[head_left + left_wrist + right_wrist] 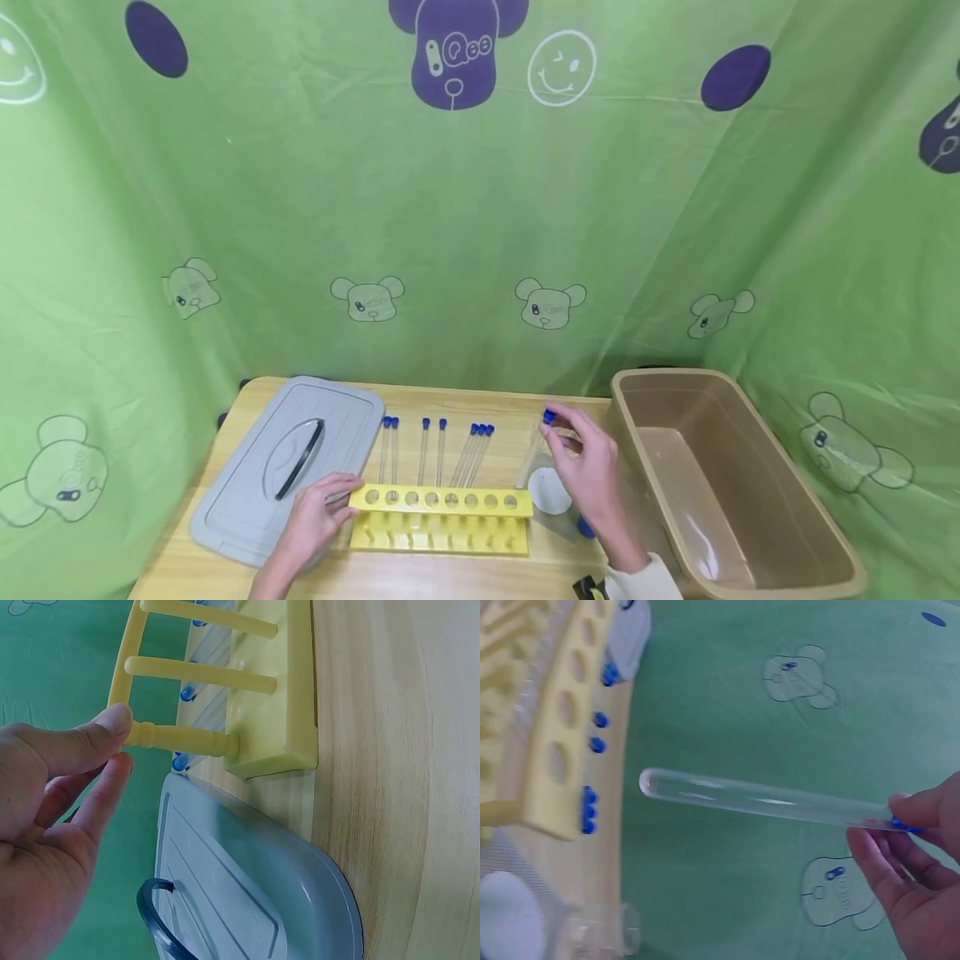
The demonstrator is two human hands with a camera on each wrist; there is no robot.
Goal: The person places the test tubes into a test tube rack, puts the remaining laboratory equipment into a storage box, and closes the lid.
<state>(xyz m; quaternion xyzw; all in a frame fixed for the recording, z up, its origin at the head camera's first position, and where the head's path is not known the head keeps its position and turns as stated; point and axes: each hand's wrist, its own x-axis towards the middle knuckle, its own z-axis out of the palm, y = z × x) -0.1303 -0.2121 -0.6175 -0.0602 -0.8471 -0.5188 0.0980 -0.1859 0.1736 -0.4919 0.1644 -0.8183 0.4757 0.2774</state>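
Note:
Between thumb and fingers, my left hand (pixel 315 517) holds the left end of a yellow test tube rack (pixel 439 550), which stands upright on the table; the left wrist view shows this left hand (pixel 64 817) at the rack's top edge. My right hand (pixel 588 467) pinches a clear test tube (pixel 765 801) by its blue cap (pixel 549 415). That tube hangs tilted in the air beyond the rack's right end, its rounded bottom pointing toward the rack. Behind the rack lie several capped test tubes (pixel 423 450) in small groups. The rack's top row of holes shows no tubes in it.
A grey lid (pixel 247 475) with a black handle (pixel 300 460) lies left of the rack. At the right stands a deep tan bin (pixel 750 500). A white round object (pixel 550 492) and a small blue item (pixel 586 527) sit near my right hand. Green curtain (pixel 480 208) surrounds the table.

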